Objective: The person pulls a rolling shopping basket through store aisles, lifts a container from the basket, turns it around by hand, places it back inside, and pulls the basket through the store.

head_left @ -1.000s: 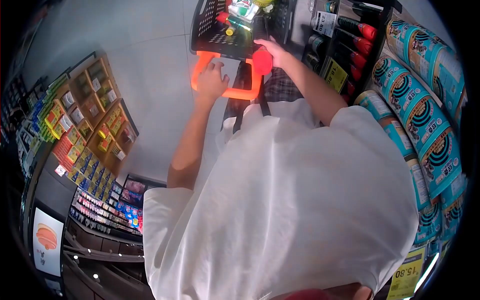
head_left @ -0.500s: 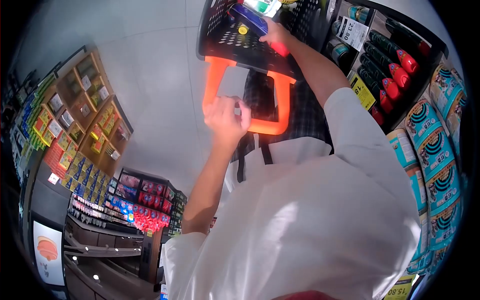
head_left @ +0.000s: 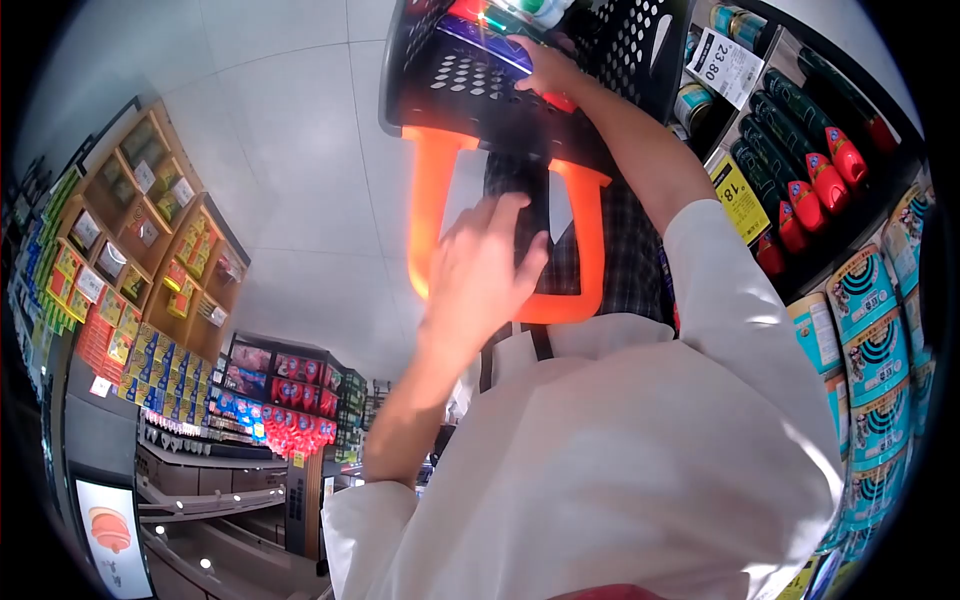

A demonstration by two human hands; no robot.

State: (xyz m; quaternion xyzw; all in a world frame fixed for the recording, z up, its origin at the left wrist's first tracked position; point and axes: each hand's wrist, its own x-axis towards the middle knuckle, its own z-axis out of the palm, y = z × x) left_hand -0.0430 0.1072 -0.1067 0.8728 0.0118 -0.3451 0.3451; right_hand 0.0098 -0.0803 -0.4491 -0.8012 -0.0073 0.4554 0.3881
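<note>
A black shopping basket [head_left: 440, 110] with perforated walls is at the top of the head view, its orange handle [head_left: 425, 200] pointing towards me. My left hand [head_left: 480, 265] hovers over the handle, fingers spread and holding nothing. My right hand [head_left: 548, 72] reaches into the basket, with thumb and fingers around the near end of a flat dark-blue package [head_left: 485, 45]. Something red [head_left: 560, 101] shows just below that hand, too covered to name. White and green items [head_left: 545, 12] lie further in, cut off by the frame's edge.
On the right, a shelf holds dark bottles with red caps [head_left: 825, 180], beside price tags [head_left: 725, 65]. Teal packs [head_left: 875, 365] are stacked below it. A wooden display shelf [head_left: 150, 220] stands at the left, with red hanging packs [head_left: 300, 425] beyond. Pale tiled floor [head_left: 300, 130] lies between.
My left hand has come off the orange handle and its fingers have spread. The blue package has moved further into the basket with my right hand. The basket sits slightly lower in view.
</note>
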